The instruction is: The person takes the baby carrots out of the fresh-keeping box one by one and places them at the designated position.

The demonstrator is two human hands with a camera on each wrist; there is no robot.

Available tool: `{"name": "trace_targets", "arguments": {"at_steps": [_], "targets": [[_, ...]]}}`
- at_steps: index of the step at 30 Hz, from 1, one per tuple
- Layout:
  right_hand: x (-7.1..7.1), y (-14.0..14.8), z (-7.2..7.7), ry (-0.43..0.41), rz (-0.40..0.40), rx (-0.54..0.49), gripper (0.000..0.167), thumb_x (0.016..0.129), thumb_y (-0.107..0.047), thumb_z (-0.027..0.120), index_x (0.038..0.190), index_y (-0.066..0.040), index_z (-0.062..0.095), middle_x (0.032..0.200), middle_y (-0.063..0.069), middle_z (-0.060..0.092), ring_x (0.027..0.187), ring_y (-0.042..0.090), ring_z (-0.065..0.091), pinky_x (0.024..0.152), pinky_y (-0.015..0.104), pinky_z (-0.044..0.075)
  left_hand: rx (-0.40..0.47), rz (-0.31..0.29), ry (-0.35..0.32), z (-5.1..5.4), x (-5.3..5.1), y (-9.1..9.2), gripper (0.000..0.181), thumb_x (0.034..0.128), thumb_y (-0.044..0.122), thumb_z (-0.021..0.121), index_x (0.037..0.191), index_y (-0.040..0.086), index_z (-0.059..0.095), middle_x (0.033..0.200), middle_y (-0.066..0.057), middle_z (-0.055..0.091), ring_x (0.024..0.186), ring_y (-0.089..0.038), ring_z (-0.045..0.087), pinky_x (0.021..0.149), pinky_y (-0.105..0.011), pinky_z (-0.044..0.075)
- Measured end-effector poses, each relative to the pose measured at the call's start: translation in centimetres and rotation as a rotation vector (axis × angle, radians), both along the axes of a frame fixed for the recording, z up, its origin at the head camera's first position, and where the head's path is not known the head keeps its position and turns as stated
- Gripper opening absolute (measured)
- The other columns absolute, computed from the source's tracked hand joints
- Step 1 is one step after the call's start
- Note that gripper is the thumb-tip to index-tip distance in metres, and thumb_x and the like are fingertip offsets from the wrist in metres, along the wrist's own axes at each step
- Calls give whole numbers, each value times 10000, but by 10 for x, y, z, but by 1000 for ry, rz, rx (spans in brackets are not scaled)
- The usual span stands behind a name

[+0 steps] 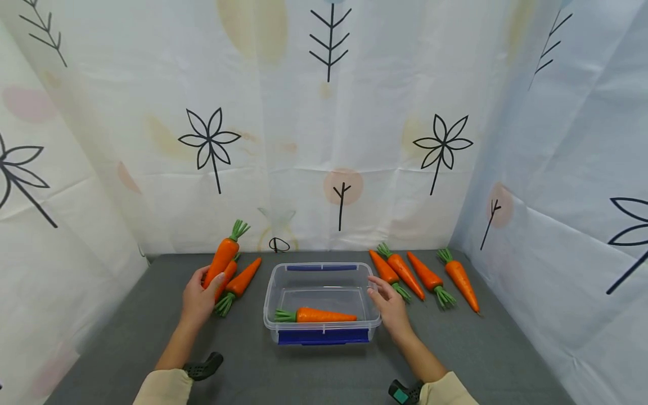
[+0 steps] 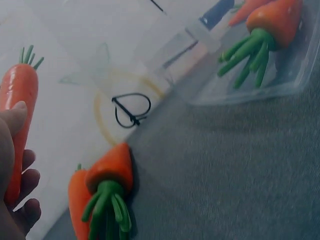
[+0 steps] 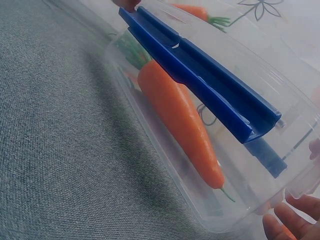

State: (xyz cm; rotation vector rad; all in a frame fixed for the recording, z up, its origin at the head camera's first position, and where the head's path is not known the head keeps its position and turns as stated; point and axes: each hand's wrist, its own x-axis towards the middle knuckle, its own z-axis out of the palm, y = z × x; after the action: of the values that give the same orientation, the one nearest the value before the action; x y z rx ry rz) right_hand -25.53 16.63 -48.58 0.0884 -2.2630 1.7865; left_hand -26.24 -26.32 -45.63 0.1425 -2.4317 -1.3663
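Note:
My left hand grips a toy carrot with green stalks, raised over two other carrots on the left of the table. The left wrist view shows the thumb across the held carrot, its stalks pointing up. A clear plastic box without a lid stands in the middle, one carrot lying in it along the near wall. At the box's right side is my right hand, its loosely bent fingers touching the rim. In the right wrist view, fingers show beside the box's corner.
Several carrots lie to the right of the box, close to the right hand. A second loose carrot lies left of the box. Blue clasps run along the box's near side. Patterned cloth walls the grey table.

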Motion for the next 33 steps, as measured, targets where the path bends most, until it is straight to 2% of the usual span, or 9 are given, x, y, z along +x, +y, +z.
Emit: {"name": "trace_targets", "arguments": {"at_steps": [8, 14, 19, 26, 33], "targets": [[0, 1, 0, 0, 4, -14, 341, 950, -146, 632, 1284, -78, 628, 1288, 195, 593, 1232, 390, 495, 969, 552, 421, -7, 86, -35, -17, -5, -20, 620, 990, 419, 529, 1400, -34, 426, 1244, -272, 528, 1019, -381, 529, 825, -462, 432], [-1, 0, 0, 14, 1, -5, 337, 946, -138, 637, 1277, -74, 633, 1294, 192, 590, 1234, 398, 493, 964, 553, 424, -13, 162, -83, -29, -8, -32, 606, 995, 383, 534, 1387, -66, 421, 1235, -300, 517, 1023, -417, 521, 816, -521, 426], [0, 1, 1, 2, 2, -15, 339, 948, -151, 640, 1280, -86, 634, 1305, 173, 587, 1250, 385, 483, 976, 547, 417, -33, 189, -124, -30, -10, -37, 598, 1005, 348, 521, 1383, -99, 397, 1222, -328, 494, 1023, -444, 498, 827, -560, 411], [0, 1, 0, 2, -1, -12, 341, 947, -150, 640, 1282, -88, 633, 1312, 175, 582, 1249, 387, 484, 973, 549, 419, -92, 228, -179, -36, -11, -41, 552, 1000, 267, 525, 1348, -140, 393, 1167, -347, 490, 947, -444, 500, 761, -544, 409], [0, 0, 0, 6, -5, -16, 340, 944, -144, 642, 1280, -88, 635, 1297, 175, 591, 1238, 388, 490, 974, 550, 418, -134, 272, -219, -43, -14, -43, 526, 989, 270, 535, 1323, -122, 426, 1157, -349, 497, 1000, -482, 484, 819, -618, 317]]}}
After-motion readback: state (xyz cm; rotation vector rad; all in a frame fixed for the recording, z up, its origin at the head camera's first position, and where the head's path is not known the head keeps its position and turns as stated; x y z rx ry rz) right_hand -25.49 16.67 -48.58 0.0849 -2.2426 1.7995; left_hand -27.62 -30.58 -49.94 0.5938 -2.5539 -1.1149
